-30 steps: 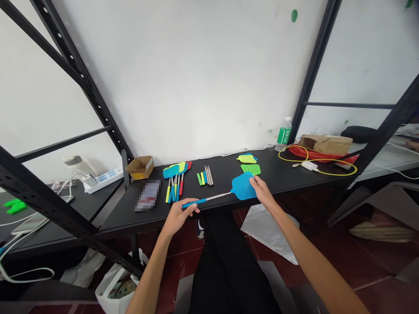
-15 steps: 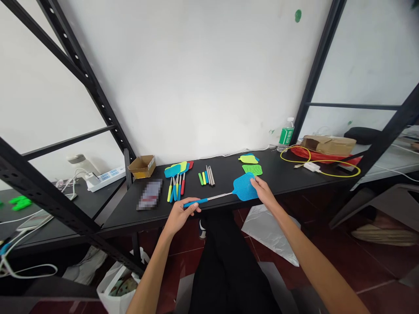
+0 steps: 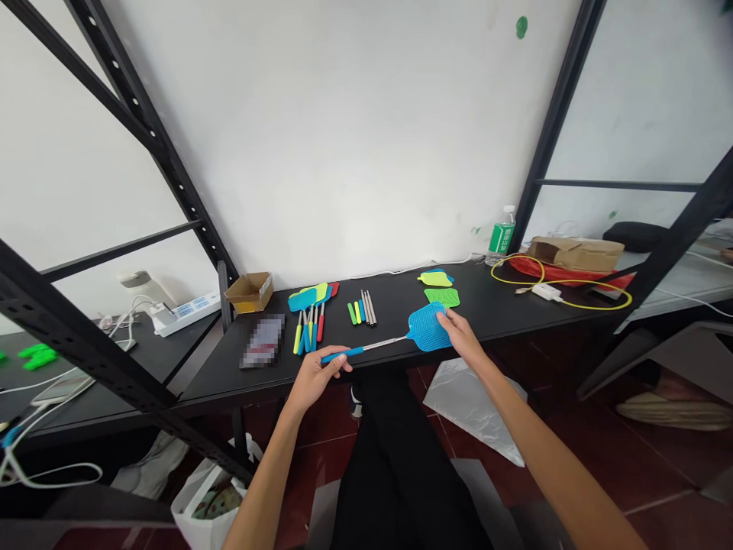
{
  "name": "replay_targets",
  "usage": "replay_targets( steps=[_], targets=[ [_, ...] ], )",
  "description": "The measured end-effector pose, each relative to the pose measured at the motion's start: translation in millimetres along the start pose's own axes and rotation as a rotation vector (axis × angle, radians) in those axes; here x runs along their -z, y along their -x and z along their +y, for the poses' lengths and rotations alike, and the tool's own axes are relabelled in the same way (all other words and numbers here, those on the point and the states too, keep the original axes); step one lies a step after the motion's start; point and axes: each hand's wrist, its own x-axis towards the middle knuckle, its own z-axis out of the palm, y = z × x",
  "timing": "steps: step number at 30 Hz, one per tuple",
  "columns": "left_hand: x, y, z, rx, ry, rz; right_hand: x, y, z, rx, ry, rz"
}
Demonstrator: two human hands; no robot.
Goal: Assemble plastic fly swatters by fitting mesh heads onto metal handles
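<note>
A blue fly swatter (image 3: 428,327) with a metal rod is held level over the front edge of the black table (image 3: 389,305). Its blue handle lies in my left hand (image 3: 318,373), closed around it with the thumb on top. My right hand (image 3: 458,330) pinches the far edge of the mesh head. Left of the middle lie several fly swatters (image 3: 309,317) with coloured handles. Beside them are short green, yellow and blue handles (image 3: 356,312) and several metal rods (image 3: 369,308). Loose swatter heads, yellow (image 3: 435,279) and green (image 3: 442,298), lie behind the held one.
At the table's left are a small cardboard box (image 3: 250,293) and a blurred flat package (image 3: 263,341). A water bottle (image 3: 501,237) stands at the back right, near a yellow cable (image 3: 595,307) and a brown package (image 3: 576,252). Black rack posts (image 3: 166,164) flank the table.
</note>
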Motion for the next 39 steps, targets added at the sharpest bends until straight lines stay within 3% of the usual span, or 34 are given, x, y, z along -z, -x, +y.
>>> replay_targets(
  steps=[11,22,32,39],
  targets=[
    [0.6,-0.7,-4.4,-0.001,0.048,0.021,4.6,-5.8,11.6,0.009,-0.022,0.110],
    [0.9,-1.2,-4.4,0.002,0.047,0.034,5.9,-5.5,8.2,-0.004,-0.035,0.038],
    [0.5,-1.3,-3.6,0.016,0.087,0.069,12.5,-4.4,3.5,-0.138,-0.178,0.092],
    [0.7,-1.1,-3.6,0.012,0.105,0.083,17.6,1.6,-6.4,-0.082,-0.229,-0.027]
  ],
)
